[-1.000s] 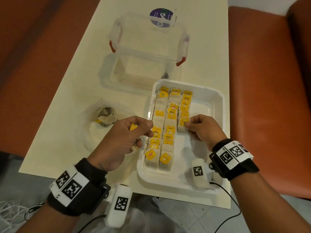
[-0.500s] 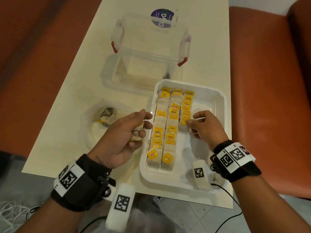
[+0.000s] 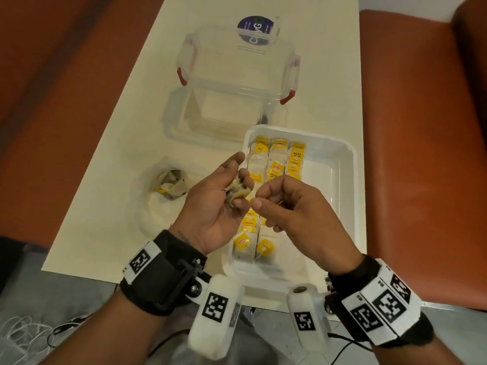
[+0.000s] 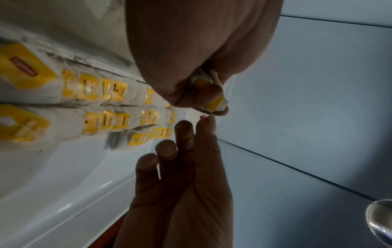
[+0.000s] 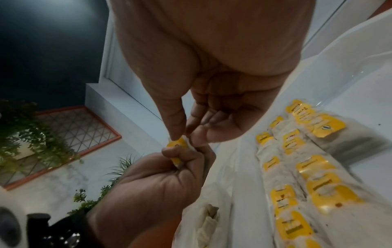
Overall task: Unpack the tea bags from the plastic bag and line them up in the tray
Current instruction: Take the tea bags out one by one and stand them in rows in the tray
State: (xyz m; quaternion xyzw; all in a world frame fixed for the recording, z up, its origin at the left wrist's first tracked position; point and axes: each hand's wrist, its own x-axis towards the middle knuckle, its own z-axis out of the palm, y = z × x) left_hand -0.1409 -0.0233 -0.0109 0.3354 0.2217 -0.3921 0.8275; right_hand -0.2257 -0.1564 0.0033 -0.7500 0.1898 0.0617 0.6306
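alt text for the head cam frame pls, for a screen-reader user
Above a white plastic tray lined with rows of yellow-tagged tea bags, the left hand grips a few crumpled tea bags while the right hand pinches at them. A clear plastic bag with more lies left of the tray on the cream table.

**Looks like a cafe or lounge seating nook**

Cream table (image 3: 126, 164) sits between orange-brown padded benches (image 3: 421, 154), booth style. The right wrist view catches leafy green plants (image 5: 31, 132) and an orange-framed lattice panel (image 5: 80, 127) against a white wall. Floor's grey tile (image 3: 23, 291). Not really a kitchen or a lab.
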